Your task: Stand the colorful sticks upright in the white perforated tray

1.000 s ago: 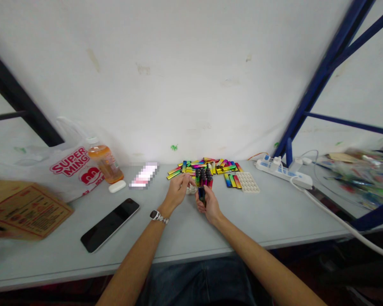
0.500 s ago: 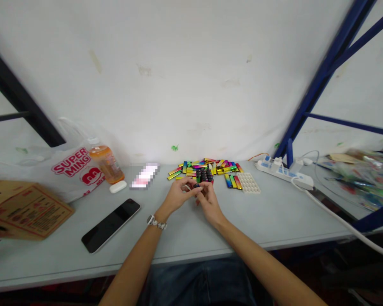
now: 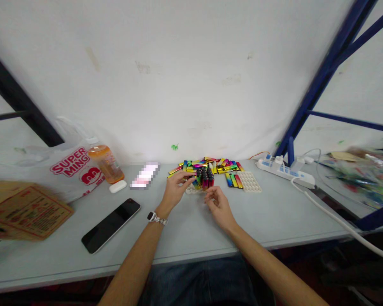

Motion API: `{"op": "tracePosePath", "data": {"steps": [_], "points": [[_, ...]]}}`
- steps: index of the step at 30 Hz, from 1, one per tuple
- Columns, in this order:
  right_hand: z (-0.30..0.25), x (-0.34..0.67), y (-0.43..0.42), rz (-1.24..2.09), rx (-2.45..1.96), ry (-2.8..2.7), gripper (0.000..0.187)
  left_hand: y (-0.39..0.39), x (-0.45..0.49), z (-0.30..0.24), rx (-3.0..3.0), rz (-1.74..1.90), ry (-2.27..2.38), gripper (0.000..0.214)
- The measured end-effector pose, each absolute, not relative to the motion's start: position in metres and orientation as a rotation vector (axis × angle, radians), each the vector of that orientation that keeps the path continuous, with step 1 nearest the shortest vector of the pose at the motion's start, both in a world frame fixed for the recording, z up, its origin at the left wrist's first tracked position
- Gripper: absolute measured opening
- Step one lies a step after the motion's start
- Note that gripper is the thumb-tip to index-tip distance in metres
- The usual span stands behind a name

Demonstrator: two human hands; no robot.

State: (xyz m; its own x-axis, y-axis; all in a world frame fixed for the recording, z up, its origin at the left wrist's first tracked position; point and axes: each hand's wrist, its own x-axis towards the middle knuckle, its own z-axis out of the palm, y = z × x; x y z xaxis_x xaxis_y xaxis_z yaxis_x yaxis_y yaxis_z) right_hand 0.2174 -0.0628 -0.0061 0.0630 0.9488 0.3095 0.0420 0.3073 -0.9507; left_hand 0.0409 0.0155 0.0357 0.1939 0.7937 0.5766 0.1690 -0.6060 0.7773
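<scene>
My left hand point(image 3: 176, 189) pinches a shiny multicoloured lighter point(image 3: 196, 184) between thumb and fingers, at the left side of a group of upright lighters point(image 3: 205, 178) with black tops. These stand close together in a pale tray point(image 3: 191, 191), which my hand partly covers. Just in front and to the right, my right hand point(image 3: 219, 207) hovers with loosely bent fingers, and I see nothing in it. Loose metallic lighters point(image 3: 229, 165) lie in a heap behind the tray. A few more lighters point(image 3: 234, 180) lie side by side at the right.
Beside the right-hand lighters is a white tray point(image 3: 251, 182) of round hollows. Farther right runs a power strip point(image 3: 285, 171) with a white cable. To the left are a black phone point(image 3: 111, 225), a white case point(image 3: 118, 186), an orange drink bottle point(image 3: 106, 163) and a cardboard box point(image 3: 29, 210).
My hands were together over a small dark-topped item; now they are apart. The left has moved slightly left to the upright group, the right has drawn back rightward, uncovering the tray.
</scene>
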Motion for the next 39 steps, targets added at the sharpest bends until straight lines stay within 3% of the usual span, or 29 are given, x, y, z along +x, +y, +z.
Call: {"op": "tracePosePath", "data": {"steps": [11, 21, 27, 32, 35, 39], "points": [[-0.005, 0.214, -0.065, 0.971, -1.07, -1.437, 0.009, 0.035, 0.054, 0.022, 2.124, 1.38, 0.898, 0.025], [-0.005, 0.212, -0.066, 0.935, -1.102, -1.418, 0.009, 0.038, 0.061, 0.01, 1.724, 1.396, 0.98, 0.042], [0.003, 0.242, -0.061, 0.676, -1.318, -1.472, 0.008, 0.033, 0.061, 0.01, 1.763, 1.362, 1.06, 0.045], [0.022, 0.299, -0.048, 0.188, -1.846, -1.693, 0.026, 0.023, 0.059, 0.016, 1.949, 1.515, 1.221, 0.046], [0.026, 0.318, -0.039, -0.089, -1.992, -1.9, 0.052, 0.018, 0.06, 0.019, 2.062, 1.612, 1.239, 0.036], [0.017, 0.314, -0.031, 0.086, -2.047, -2.123, 0.078, 0.015, 0.064, 0.019, 2.195, 1.567, 1.16, 0.024]]}}
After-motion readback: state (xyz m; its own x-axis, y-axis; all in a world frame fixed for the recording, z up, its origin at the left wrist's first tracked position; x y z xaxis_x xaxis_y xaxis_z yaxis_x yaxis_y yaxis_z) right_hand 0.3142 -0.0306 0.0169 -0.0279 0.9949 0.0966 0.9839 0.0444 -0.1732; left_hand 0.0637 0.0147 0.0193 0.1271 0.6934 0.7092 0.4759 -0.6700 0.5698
